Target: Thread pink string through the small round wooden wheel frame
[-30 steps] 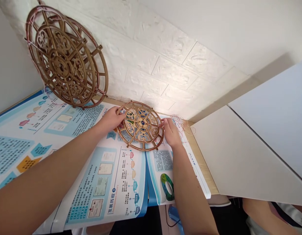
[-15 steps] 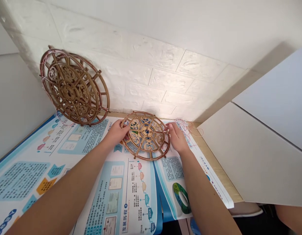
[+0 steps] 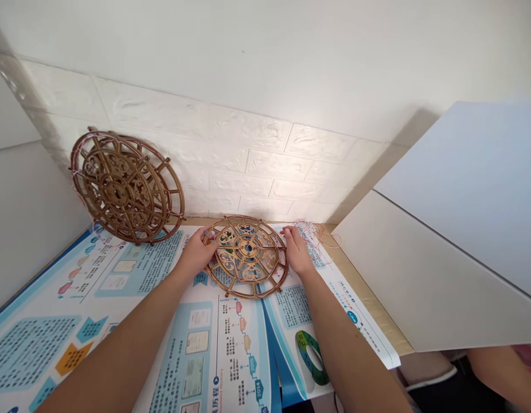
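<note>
just hands (image 3: 196, 255) over a 2014 poster (image 3: 175, 355)

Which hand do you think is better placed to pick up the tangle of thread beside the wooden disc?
Probably the right hand: it sits at the edge of the disc, next to the tangle of thread, while the left hand is across the disc.

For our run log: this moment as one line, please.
left hand: on gold lattice disc | right hand: on disc rim | second disc: leaning on wall
</note>
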Demonstrator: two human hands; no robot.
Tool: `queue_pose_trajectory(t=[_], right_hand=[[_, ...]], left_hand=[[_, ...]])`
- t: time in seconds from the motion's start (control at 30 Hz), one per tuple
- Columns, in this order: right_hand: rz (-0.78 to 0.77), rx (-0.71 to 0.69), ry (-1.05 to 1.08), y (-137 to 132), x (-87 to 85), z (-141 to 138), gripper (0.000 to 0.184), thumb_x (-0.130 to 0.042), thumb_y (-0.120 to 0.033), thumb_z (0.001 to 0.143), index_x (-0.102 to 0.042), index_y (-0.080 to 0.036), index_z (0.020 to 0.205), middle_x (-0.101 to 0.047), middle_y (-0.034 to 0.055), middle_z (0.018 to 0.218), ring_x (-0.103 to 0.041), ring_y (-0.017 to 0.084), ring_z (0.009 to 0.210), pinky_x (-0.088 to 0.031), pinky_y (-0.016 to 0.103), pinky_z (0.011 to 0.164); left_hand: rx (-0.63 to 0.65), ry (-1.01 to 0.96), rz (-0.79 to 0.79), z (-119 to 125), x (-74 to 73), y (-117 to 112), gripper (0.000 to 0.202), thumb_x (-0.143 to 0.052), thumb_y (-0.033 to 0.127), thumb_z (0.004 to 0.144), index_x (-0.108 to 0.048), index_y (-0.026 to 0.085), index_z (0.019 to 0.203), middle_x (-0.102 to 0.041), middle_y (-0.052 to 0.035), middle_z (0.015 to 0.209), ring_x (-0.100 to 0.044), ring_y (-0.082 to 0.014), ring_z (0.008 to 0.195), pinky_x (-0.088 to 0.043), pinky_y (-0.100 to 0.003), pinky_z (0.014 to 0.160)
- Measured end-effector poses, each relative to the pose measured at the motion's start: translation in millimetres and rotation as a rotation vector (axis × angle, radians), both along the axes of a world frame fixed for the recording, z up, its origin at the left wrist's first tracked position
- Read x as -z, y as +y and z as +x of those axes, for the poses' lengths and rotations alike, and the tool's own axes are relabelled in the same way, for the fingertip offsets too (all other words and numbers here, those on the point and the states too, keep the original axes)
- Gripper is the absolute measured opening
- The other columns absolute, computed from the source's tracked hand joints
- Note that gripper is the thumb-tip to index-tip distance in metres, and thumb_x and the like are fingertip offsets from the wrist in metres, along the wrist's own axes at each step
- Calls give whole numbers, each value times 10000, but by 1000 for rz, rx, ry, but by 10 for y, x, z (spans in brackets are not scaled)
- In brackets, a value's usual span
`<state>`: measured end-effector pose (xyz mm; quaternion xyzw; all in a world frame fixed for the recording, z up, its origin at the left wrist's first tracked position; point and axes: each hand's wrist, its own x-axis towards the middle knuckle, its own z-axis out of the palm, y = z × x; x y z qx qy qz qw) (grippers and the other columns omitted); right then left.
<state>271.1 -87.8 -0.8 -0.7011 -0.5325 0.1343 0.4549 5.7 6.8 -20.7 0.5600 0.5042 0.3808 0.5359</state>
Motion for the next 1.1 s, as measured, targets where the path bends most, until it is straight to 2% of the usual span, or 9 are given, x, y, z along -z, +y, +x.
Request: queue_pose_trajectory(t=[0.17,0.27,0.4,0.5,0.63,0.77,0.93,1.1], right_hand=[[-19,35,20,21,3,58,502,-363,-634,942,-560,-192,1075,-657,114,1151,-586,253,1115,-414,432,1025],[-43,29,47,34,15,74,468,-385,-609,933,-569,-191,1035,-666,98,1107,-594,246,1069,-416,423,1001],[-47,33,88,42,35,74,451,-380,-600,942,-571,-202,1033,-668,74,1096,-593,233,1038,-415,410,981],[-33,34,81,48,54,72,463,-368,-609,942,-578,-202,1012,-673,74,1077,-596,228,1023,-420,399,971],[-3,18,96,46,60,40,491,-319,-610,956,-590,-202,977,-680,78,1039,-611,214,973,-459,364,889],[21,-77,109,2,-12,-64,481,-333,-603,978,-591,-199,1015,-701,61,936,-627,200,890,-469,341,835],[-5,-285,89,-77,-128,-245,469,-315,-585,1017,-596,-211,1034,-711,32,878,-632,193,905,-447,340,890],[-79,-339,78,-90,-110,-332,536,-290,-640,1012,-610,-211,1040,-707,39,889,-625,211,936,-446,347,889]], left_hand=[[55,7,12,-3,-53,-33,610,-721,280,731,-581,203,1320,-681,-103,1242,-697,-238,987,-564,-268,679],[107,-5,-5,-8,-94,-57,610,-729,299,727,-588,206,1313,-681,-106,1244,-691,-252,1021,-567,-276,697],[105,-1,-1,-14,-93,-56,617,-746,296,706,-594,198,1296,-693,-106,1223,-682,-256,1058,-570,-289,759],[97,7,24,-14,-65,-43,617,-754,299,696,-603,200,1286,-705,-93,1193,-690,-242,1033,-567,-290,786],[86,1,27,-1,-67,-49,579,-746,272,696,-618,199,1256,-700,-98,1208,-699,-238,992,-572,-280,733],[70,-21,-9,12,-108,-73,567,-717,224,712,-608,188,1267,-691,-104,1231,-699,-227,994,-569,-255,702],[59,-20,-53,20,-142,-88,614,-673,178,697,-574,183,1303,-681,-105,1230,-699,-219,960,-565,-248,661],[19,-184,-170,30,-174,-71,603,-587,220,711,-538,189,1311,-678,-121,1203,-702,-237,943,-584,-289,638]])
